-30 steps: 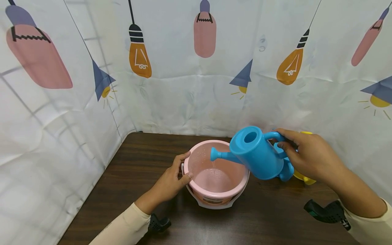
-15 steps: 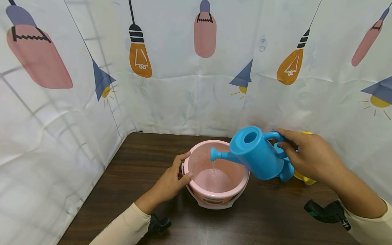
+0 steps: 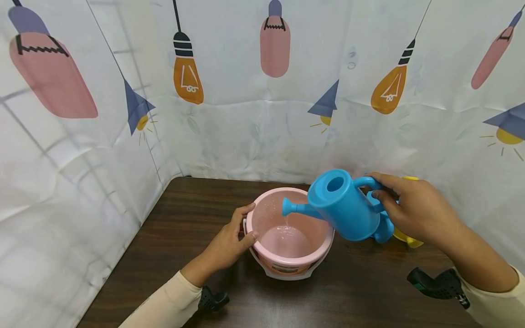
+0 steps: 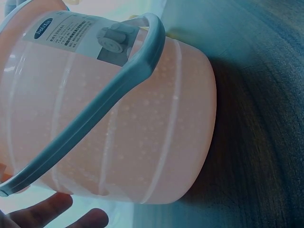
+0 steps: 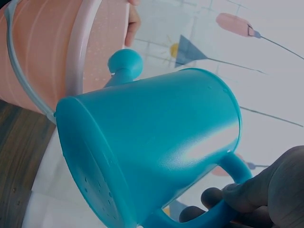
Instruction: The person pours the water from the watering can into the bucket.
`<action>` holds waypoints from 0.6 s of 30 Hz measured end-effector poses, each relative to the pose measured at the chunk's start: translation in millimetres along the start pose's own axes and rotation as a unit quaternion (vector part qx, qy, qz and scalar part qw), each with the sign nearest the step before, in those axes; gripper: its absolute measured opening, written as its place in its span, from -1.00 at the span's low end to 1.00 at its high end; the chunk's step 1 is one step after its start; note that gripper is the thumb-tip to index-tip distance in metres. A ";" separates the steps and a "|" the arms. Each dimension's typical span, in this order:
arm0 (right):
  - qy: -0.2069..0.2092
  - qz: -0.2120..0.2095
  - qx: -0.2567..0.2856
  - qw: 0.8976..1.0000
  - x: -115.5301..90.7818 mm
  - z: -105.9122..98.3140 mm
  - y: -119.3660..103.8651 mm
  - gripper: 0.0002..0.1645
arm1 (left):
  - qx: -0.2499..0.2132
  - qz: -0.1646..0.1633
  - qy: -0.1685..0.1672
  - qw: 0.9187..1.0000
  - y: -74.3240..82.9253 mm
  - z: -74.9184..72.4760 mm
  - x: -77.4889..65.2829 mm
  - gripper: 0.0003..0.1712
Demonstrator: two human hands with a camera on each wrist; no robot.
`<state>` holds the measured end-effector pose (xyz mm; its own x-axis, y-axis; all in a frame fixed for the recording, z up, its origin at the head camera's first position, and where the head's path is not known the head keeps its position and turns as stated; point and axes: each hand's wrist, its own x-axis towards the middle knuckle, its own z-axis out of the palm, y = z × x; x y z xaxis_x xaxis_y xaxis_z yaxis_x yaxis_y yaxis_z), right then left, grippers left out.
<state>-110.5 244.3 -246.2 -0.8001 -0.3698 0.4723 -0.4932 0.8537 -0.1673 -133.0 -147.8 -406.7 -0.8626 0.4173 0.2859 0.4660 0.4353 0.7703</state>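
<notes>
A pink bucket (image 3: 262, 250) stands upright on the table, a little water (image 3: 285, 241) in its bottom. My left hand (image 3: 227, 243) grips its left rim, thumb at the front and fingers farther back. In the left wrist view the pale bail handle (image 4: 90, 121) hangs down across the labelled wall. My right hand (image 3: 418, 209) holds a blue watering can (image 3: 346, 214) by its handle, tilted left. Its spout (image 3: 289, 206) is over the bucket's opening, and a thin stream of water falls from it. In the right wrist view, fingers and thumb wrap the can's handle (image 5: 235, 168).
Behind the can, partly hidden, are another blue object (image 3: 384, 228) and a yellow object (image 3: 412, 241); their kinds cannot be made out. A patterned white curtain (image 3: 246, 136) closes off the back and left of the dark wooden table (image 3: 197, 205).
Both hands, the bucket and the watering can stay practically where they were. Water keeps falling from the spout, and the ripples in the bucket shift.
</notes>
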 end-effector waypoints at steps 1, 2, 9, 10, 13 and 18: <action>0.000 -0.001 0.001 1.000 0.0 0.0 0.0 -0.54 | 0.000 0.000 0.000 1.000 0.0 -0.1 -0.1 -0.21; -0.001 -0.001 0.002 1.000 0.0 0.0 -0.2 -0.54 | 0.000 0.001 0.000 1.000 0.1 -0.2 -0.2 -0.21; -0.006 -0.001 0.004 1.000 0.1 -0.3 -0.1 -0.53 | 0.003 0.003 0.000 1.000 -0.1 -0.4 0.1 -0.21; -0.007 0.000 0.005 1.000 0.1 -0.3 0.2 -0.53 | 0.004 0.003 0.000 1.000 -0.1 -0.4 0.2 -0.21; -0.009 0.001 0.005 1.000 0.4 -0.2 0.4 -0.52 | 0.005 0.005 0.001 1.000 -0.3 -0.3 0.6 -0.21; -0.013 0.005 0.000 1.000 0.8 -0.8 -0.4 -0.52 | 0.004 0.004 0.000 1.000 0.0 0.1 0.7 -0.21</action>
<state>-110.7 244.0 -245.1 -0.8133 -0.3703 0.4487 -0.4853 0.8573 -0.1721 -133.6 -147.4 -406.6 -0.8592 0.4201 0.2922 0.4742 0.4393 0.7630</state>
